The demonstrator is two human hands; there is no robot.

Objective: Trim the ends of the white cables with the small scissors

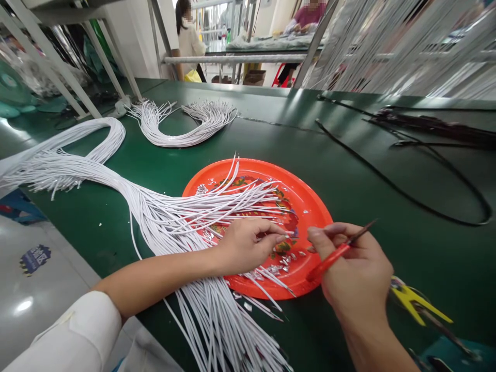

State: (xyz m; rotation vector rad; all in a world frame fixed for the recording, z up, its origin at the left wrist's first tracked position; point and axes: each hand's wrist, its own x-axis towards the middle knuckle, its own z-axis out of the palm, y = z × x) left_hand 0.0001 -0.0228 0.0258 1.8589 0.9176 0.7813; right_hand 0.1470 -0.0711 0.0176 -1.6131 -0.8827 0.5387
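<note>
My left hand (248, 245) lies across a bundle of white wires (170, 217). Its thumb and forefinger pinch together over the tray, and the tip of a white wire (287, 235) pokes out from them. My right hand (358, 274) is closed around a slim tool with a red handle (329, 261) and a thin dark point; its kind is not clear. The thumb and forefinger of that hand come close together near the wire tip, and whether they hold anything cannot be made out. Beneath both hands sits a red round tray (313, 206) with a printed pattern, strewn with small shiny metal pieces (284, 263).
Further bundles of white wires (186, 137) lie at the back and left of the green table (267, 129). Black cables (403, 201) curve on the right, above a yellow-handled tool (420, 302). Metal rack legs (108, 62) stand at upper left. Two people are behind the table.
</note>
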